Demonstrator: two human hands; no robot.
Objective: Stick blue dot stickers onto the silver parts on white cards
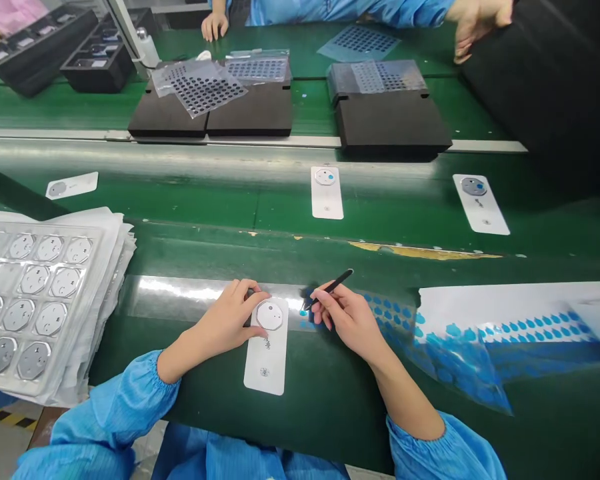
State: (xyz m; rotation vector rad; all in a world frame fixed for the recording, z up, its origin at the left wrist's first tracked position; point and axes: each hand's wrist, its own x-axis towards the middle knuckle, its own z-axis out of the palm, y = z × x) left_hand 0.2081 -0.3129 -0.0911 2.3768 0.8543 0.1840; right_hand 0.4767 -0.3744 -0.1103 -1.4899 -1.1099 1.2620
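My left hand (230,317) grips the upper left edge of a white phone-shaped panel (265,363), thumb and fingers around its corner. The panel lies on the green bench and has a round silvery disc (269,315) near its top. In my right hand (347,320) is a slim black pen-like tool (337,281), pinched between the fingers, with its lower tip beside a small blue dot sticker (303,313). Whether the tool has two prongs I cannot tell. A clear film strip (175,288) runs under both hands, and blue stickers (387,312) continue along it to the right.
At left, a clear tray of round discs (93,243) rests on stacked sheets. White panels (327,200) lie on the conveyor (205,207) beyond. Black boxes (395,127) bear dotted sheets. A co-worker's hand (480,23) touches a large black object (555,87). White backing paper (505,303) lies right.
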